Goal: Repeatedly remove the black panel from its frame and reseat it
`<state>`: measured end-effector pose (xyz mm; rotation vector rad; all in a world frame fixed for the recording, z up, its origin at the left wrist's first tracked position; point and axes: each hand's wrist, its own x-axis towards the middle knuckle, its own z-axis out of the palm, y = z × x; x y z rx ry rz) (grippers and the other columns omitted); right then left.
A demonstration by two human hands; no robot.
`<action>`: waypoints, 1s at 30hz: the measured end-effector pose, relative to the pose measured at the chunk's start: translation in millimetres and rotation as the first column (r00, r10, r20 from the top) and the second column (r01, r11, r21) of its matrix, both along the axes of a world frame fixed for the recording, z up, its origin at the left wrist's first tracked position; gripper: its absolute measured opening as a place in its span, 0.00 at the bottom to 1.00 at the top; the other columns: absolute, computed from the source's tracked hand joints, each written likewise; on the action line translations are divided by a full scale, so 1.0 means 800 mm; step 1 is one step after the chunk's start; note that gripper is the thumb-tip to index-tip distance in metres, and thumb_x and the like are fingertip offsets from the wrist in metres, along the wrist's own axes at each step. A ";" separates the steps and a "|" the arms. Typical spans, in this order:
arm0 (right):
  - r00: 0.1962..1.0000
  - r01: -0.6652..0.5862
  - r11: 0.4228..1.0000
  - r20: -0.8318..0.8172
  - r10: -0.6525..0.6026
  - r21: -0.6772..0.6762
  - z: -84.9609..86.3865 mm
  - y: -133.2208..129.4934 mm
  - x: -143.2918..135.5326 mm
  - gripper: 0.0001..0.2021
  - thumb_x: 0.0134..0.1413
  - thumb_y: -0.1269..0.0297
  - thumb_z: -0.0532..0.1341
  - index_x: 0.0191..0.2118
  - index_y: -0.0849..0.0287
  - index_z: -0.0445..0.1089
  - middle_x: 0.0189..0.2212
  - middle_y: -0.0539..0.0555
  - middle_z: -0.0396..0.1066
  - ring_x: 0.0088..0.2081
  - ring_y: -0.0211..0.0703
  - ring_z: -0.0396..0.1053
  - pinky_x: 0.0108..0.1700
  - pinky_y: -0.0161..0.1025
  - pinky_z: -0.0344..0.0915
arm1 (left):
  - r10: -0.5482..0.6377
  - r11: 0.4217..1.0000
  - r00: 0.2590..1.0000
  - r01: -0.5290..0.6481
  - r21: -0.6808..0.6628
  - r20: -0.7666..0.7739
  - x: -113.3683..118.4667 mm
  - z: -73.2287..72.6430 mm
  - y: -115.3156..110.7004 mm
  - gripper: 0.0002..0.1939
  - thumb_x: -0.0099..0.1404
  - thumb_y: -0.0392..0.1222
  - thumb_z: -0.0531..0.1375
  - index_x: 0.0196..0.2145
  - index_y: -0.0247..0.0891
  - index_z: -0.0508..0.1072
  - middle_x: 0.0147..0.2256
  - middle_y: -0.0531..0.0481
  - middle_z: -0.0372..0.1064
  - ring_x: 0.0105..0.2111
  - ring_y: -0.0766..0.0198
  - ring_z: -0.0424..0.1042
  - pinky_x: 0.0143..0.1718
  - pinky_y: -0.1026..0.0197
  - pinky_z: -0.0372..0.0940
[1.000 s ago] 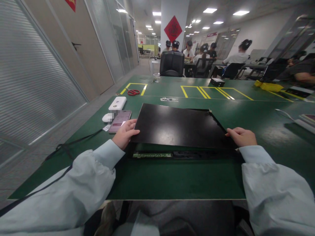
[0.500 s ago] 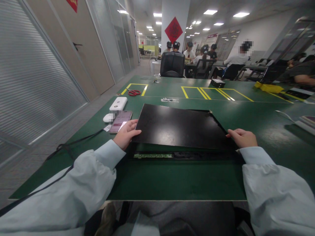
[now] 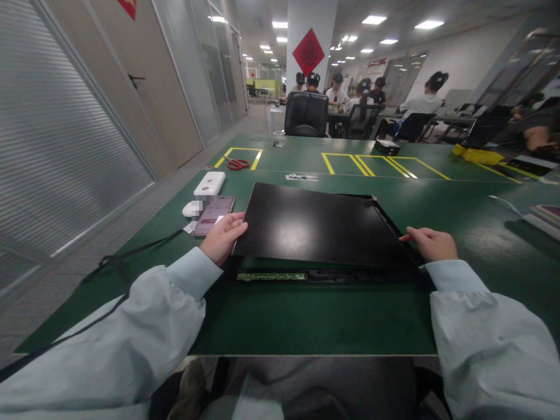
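A thin black screen panel point(image 3: 315, 224) lies tilted over a black display frame point(image 3: 367, 276), its left end raised. My left hand point(image 3: 222, 236) grips the panel's left edge, thumb on top and fingers beneath. My right hand point(image 3: 431, 242) is closed, its fingertips pinching the frame's right edge beside the panel. Along the near side of the frame, below the panel, a green circuit board strip point(image 3: 271, 276) shows. The panel covers most of the frame's inside.
Left of the panel are a phone point(image 3: 214, 216), a white mouse point(image 3: 191, 209), a white power bank point(image 3: 209, 184) and a black strap point(image 3: 144, 248). Red-handled scissors point(image 3: 237, 164) and small metal pieces point(image 3: 301, 177) lie farther back on the green table point(image 3: 319, 326). Several people sit beyond.
The panel has shifted slightly left with my left hand, and more of the frame shows along its upper right edge. My right hand has barely moved.
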<state>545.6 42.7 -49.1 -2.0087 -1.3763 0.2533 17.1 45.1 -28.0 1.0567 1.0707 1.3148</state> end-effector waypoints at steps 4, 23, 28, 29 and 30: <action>0.999 -0.032 0.999 0.013 0.032 0.001 -0.003 0.003 0.002 0.19 0.46 0.43 0.62 0.25 0.51 0.83 0.19 0.53 0.75 0.27 0.52 0.73 0.32 0.46 0.65 | -0.014 1.000 1.000 0.014 0.007 -0.005 0.000 0.001 -0.001 0.27 0.46 0.42 0.78 0.41 0.39 0.73 0.35 0.49 0.81 0.39 0.54 0.81 0.46 0.53 0.74; 0.973 -0.228 0.973 -0.038 0.226 -0.045 -0.005 0.010 -0.004 0.12 0.40 0.54 0.67 0.31 0.52 0.84 0.34 0.56 0.76 0.42 0.55 0.76 0.53 0.52 0.71 | -0.015 1.000 1.000 0.015 0.006 0.004 0.001 -0.002 0.001 0.28 0.46 0.44 0.78 0.43 0.39 0.72 0.38 0.47 0.81 0.42 0.51 0.81 0.45 0.53 0.75; 0.975 -0.217 0.976 -0.043 0.216 -0.005 -0.011 0.010 0.000 0.12 0.39 0.54 0.68 0.31 0.51 0.84 0.33 0.56 0.77 0.42 0.55 0.76 0.52 0.53 0.72 | -0.021 0.999 0.999 0.023 -0.024 0.049 -0.003 0.000 0.000 0.30 0.48 0.44 0.78 0.47 0.38 0.74 0.41 0.43 0.82 0.50 0.47 0.79 0.47 0.52 0.75; 0.977 -0.211 0.978 -0.043 0.210 0.001 -0.011 0.009 0.000 0.12 0.39 0.53 0.68 0.31 0.50 0.84 0.33 0.56 0.78 0.42 0.55 0.76 0.51 0.53 0.72 | -0.027 0.999 0.998 0.029 -0.028 0.059 -0.003 0.000 0.000 0.30 0.49 0.44 0.78 0.48 0.38 0.74 0.42 0.43 0.82 0.51 0.46 0.79 0.48 0.51 0.75; 0.978 -0.203 0.979 -0.043 0.203 0.006 -0.011 0.009 -0.001 0.12 0.39 0.52 0.68 0.31 0.50 0.84 0.34 0.56 0.78 0.42 0.55 0.76 0.51 0.52 0.72 | -0.034 0.999 0.997 0.036 -0.031 0.070 -0.003 0.000 0.000 0.30 0.49 0.44 0.78 0.48 0.38 0.75 0.43 0.43 0.82 0.52 0.46 0.78 0.49 0.50 0.75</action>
